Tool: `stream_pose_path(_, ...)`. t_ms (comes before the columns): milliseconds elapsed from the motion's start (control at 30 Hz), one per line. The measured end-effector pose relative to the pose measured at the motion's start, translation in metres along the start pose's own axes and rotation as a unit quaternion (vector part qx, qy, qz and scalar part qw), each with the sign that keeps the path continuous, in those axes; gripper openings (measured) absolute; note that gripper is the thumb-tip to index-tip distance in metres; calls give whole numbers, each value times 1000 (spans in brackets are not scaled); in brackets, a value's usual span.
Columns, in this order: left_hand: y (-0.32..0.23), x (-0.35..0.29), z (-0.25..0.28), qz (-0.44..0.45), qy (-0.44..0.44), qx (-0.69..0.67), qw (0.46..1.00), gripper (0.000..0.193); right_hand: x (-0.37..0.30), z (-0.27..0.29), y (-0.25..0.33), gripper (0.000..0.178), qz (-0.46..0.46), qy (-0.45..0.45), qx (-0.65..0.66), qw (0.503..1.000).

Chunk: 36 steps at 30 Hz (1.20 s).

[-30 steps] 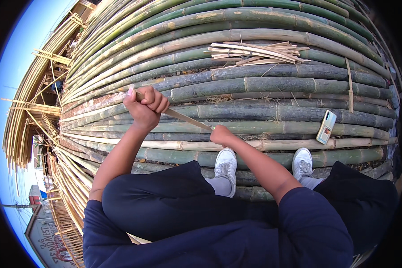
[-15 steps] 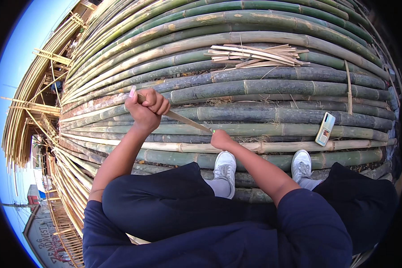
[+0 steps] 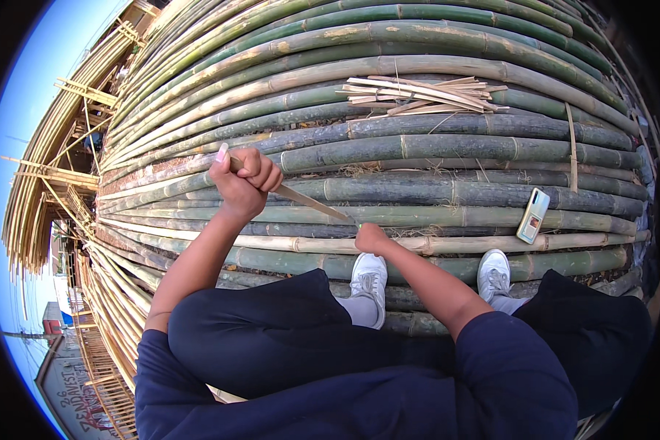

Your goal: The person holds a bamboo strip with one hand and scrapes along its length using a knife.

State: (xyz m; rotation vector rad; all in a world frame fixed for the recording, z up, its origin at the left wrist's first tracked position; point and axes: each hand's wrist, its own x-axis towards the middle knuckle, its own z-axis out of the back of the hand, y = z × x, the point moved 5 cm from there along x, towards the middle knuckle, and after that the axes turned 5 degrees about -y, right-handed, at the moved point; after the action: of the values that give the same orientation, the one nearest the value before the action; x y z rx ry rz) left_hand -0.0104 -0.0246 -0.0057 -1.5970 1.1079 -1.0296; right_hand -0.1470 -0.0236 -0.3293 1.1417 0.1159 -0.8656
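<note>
My left hand (image 3: 246,183) is closed in a fist round the upper end of a flat, pale bamboo strip (image 3: 309,202). The strip slants down to the right, over the dark bamboo poles. At its lower end sits my right hand (image 3: 372,239), fingers curled shut. A small grey sliver and a green spot show at this hand's front edge, but what it grips is hidden in the fist. Farther off, a loose pile of cut bamboo strips (image 3: 422,94) lies across the poles.
Long green and grey bamboo poles (image 3: 433,147) lie side by side under my white shoes (image 3: 369,282). A phone (image 3: 533,215) rests on them at the right, near a single strip (image 3: 571,147). Upright bamboo bundles (image 3: 44,183) and a fence stand at the left.
My right hand has slid slightly right and down, away from my left hand, along the strip's line. My left hand has shifted slightly right and still grips the strip.
</note>
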Motion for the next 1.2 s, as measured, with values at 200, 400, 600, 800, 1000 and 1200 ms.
stream_pose_path(200,1,2,3,13,-27,-28,999,54,-27,82,86,23,0,-15,133,991)
stream_pose_path(400,6,10,-9,21,-5,-23,999,53,19,-1,19,25,110,-108,4,988)
stream_pose_path(600,-1,-2,8,5,-22,-1,1000,53,-1,-5,13,24,65,-20,-35,997)
stream_pose_path(800,-3,2,4,1,-21,-16,1000,54,-42,50,101,27,166,-222,117,954)
stream_pose_path(1000,4,9,-7,22,-27,-33,999,52,-1,-25,6,20,58,-109,10,992)
stream_pose_path(1200,3,3,-11,-1,16,1,1000,53,-5,-11,17,19,53,-120,6,991)
